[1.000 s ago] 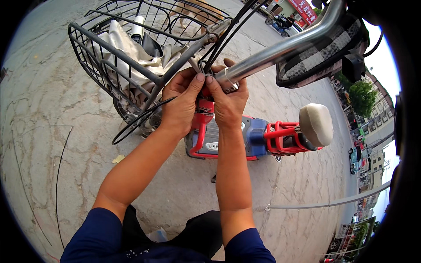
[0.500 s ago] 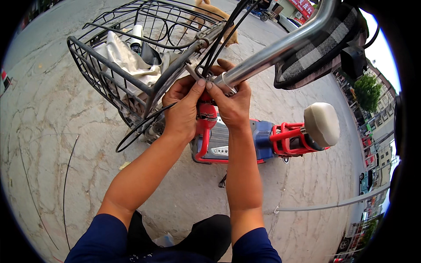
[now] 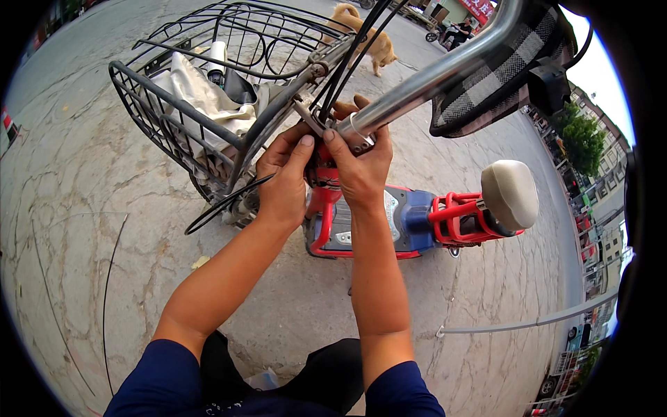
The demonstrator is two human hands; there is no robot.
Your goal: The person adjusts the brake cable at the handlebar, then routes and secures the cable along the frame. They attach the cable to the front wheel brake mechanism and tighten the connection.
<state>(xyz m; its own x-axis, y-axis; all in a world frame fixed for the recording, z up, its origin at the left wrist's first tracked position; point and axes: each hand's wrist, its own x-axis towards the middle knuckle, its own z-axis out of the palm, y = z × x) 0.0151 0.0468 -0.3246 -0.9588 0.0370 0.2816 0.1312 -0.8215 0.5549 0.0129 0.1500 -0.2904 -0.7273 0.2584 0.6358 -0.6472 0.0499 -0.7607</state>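
Observation:
A red electric scooter [image 3: 323,201] stands in front of me, its silver handlebar tube [image 3: 417,87] slanting up to the right. My right hand [image 3: 366,167] wraps round the tube's lower end by a silver clamp, thumb in front and fingertips showing behind. Close beside it, my left hand [image 3: 283,177] is closed at the steering column below a metal bracket [image 3: 308,115]; what its fingers grip is hidden. Several black cables [image 3: 340,76] run down between tube and basket to the hands. A loose black cable loop [image 3: 208,221] sticks out left of my left wrist.
The black wire basket [image 3: 180,103] at the left holds a whitish cloth [image 3: 191,87]. A checked cover [image 3: 479,83] hangs on the handlebar. The beige seat [image 3: 511,194] is at the right. Thin cables [image 3: 106,299] lie on the cracked pavement; a tan dog [image 3: 381,50] stands beyond.
My left thumb has drawn back from the right thumb, leaving a gap between them. Both hands stay at the column. The dog has moved right, and a rider has appeared in the background.

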